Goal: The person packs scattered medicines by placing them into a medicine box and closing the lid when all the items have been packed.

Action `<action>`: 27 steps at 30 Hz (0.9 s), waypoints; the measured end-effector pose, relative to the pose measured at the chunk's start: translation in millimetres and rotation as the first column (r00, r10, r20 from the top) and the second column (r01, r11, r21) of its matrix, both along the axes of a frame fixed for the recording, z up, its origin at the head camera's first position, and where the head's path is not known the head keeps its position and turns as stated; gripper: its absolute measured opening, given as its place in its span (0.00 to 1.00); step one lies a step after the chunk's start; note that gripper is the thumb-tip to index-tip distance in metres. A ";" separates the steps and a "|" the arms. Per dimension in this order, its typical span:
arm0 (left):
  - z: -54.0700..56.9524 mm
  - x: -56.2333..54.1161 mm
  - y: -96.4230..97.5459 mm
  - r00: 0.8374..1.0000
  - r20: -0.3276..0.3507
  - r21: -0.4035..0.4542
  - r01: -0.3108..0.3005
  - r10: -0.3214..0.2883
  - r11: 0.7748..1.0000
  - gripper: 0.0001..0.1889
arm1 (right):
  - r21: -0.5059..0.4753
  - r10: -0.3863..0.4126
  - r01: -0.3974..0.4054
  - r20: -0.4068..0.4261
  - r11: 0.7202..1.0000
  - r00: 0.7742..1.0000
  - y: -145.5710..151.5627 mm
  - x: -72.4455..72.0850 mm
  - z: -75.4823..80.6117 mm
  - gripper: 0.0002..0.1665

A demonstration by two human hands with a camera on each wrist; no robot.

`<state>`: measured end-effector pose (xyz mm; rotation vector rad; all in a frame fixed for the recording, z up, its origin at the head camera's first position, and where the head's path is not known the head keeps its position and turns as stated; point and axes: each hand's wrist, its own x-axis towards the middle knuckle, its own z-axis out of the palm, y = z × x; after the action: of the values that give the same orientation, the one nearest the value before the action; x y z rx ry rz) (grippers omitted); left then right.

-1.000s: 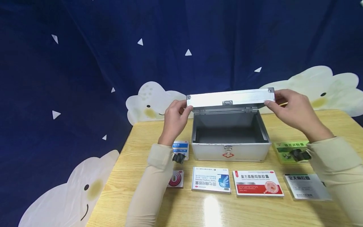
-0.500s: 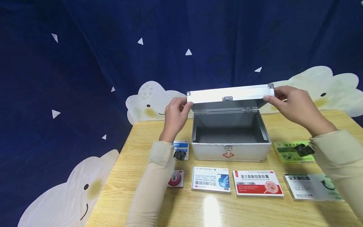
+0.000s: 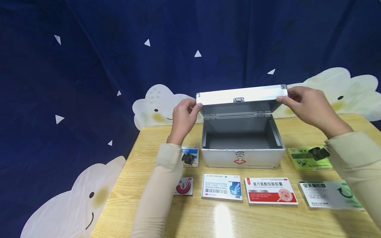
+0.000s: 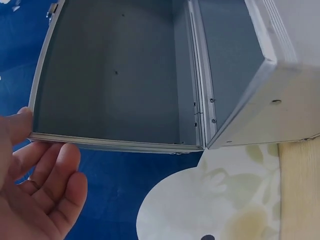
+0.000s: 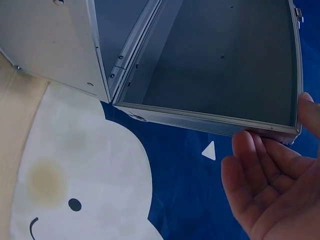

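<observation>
A silver metal first-aid box with a red cross under its latch stands on the table, its inside bare. Its hinged lid is tilted up at the back, grey lining showing. At the lid's left front corner my left hand grips the edge, thumb in front. My right hand holds the opposite corner the same way. In the left wrist view, the fingers curl against the lid's side. The right wrist view has the other hand's fingers under the lid's rim.
Medicine boxes lie in front: a white-blue one, a red-white one, a grey-green one and a pink-ringed one. A blue-white box and a green box flank the metal box. Behind hangs a dark blue curtain.
The lid has swung further up and back, with both hands rising along with it. More of its grey lining shows. The medicine boxes have stayed in place.
</observation>
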<state>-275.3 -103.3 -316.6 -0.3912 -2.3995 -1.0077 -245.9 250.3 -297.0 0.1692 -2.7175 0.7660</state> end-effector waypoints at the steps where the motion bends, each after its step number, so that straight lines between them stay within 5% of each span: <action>1: 0.5 -0.4 -0.3 1.000 0.002 0.001 -0.002 0.002 1.000 0.13 | -0.003 0.001 -0.001 0.001 1.000 1.000 0.0 -0.6 0.4 0.37; 27: 14.2 -11.0 1.2 0.999 -0.023 0.012 -0.026 0.026 1.000 0.15 | -0.056 -0.034 0.036 0.035 0.998 0.999 -0.4 -15.4 11.1 0.41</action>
<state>-286.3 -102.0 -302.5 -0.3651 -2.3710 -0.9994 -261.3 249.8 -285.9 0.0961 -2.7195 0.8417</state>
